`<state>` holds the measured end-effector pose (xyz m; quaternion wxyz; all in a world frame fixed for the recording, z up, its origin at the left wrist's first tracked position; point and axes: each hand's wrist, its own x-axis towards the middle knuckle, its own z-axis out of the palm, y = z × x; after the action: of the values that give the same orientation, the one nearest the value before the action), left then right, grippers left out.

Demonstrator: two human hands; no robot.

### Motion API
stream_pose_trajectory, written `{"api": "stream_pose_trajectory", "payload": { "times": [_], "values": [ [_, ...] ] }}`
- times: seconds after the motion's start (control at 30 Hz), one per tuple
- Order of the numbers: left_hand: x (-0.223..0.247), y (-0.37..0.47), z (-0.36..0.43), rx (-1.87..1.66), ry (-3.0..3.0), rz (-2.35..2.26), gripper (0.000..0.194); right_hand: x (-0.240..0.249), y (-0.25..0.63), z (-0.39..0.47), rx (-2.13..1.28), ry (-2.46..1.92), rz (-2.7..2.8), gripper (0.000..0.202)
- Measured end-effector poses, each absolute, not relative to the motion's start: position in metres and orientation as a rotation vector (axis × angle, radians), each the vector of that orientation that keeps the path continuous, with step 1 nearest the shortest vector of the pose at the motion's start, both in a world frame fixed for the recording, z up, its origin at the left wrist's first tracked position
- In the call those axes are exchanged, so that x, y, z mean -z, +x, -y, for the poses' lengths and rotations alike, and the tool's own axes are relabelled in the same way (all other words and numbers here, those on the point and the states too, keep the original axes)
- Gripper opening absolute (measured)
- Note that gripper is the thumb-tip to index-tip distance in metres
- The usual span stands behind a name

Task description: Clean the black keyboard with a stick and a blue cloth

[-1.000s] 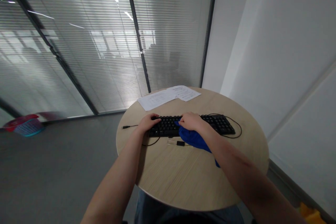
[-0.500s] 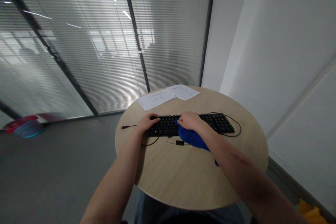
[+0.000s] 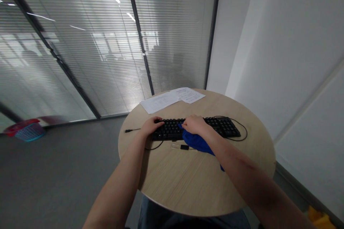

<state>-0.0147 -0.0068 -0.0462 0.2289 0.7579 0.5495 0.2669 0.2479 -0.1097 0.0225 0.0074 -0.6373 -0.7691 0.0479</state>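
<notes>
A black keyboard (image 3: 170, 128) lies across a round wooden table (image 3: 177, 182). My left hand (image 3: 150, 126) grips its left end, thumb on top near the keys and fingers at the far edge. My right hand (image 3: 192, 124) is closed on a blue cloth (image 3: 197, 142) and presses on the middle of the keys; the cloth trails under the wrist and forearm towards me. In front of the keyboard lies a small black object with a clear part, perhaps a brush (image 3: 184, 147). The keyboard's cable loops out at both ends, with a plug (image 3: 128, 130) at the left.
Printed papers (image 3: 161, 102) lie at the table's far edge. Behind is a glass partition with blinds, and a white wall stands on the right. A red and blue basket (image 3: 29, 131) sits on the floor at far left; something yellow (image 3: 318, 218) shows at bottom right.
</notes>
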Motion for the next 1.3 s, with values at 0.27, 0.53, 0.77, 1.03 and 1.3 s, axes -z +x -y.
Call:
{"api": "stream_pose_trajectory", "payload": {
  "times": [0.27,0.53,0.77,1.03,1.3],
  "values": [
    [0.038,-0.012,0.014,-0.733,2.067,-1.514,0.045,-0.022,0.253,0.107,-0.217,-2.033,2.378,0.037],
    [0.044,-0.012,0.009,-0.737,2.076,-1.526,0.044,-0.024,0.255,0.109,-0.122,-2.103,2.363,0.037],
    [0.040,-0.011,0.013,-0.731,2.071,-1.517,0.047,-0.022,0.257,0.106,-0.180,-2.096,2.369,0.037],
    [0.043,-0.012,0.010,-0.737,2.042,-1.532,0.046,-0.023,0.260,0.105,-0.198,-2.105,2.357,0.035],
    [0.040,-0.012,0.012,-0.739,2.065,-1.535,0.047,-0.027,0.255,0.110,-0.125,-2.098,2.393,0.036]
  ]
}}
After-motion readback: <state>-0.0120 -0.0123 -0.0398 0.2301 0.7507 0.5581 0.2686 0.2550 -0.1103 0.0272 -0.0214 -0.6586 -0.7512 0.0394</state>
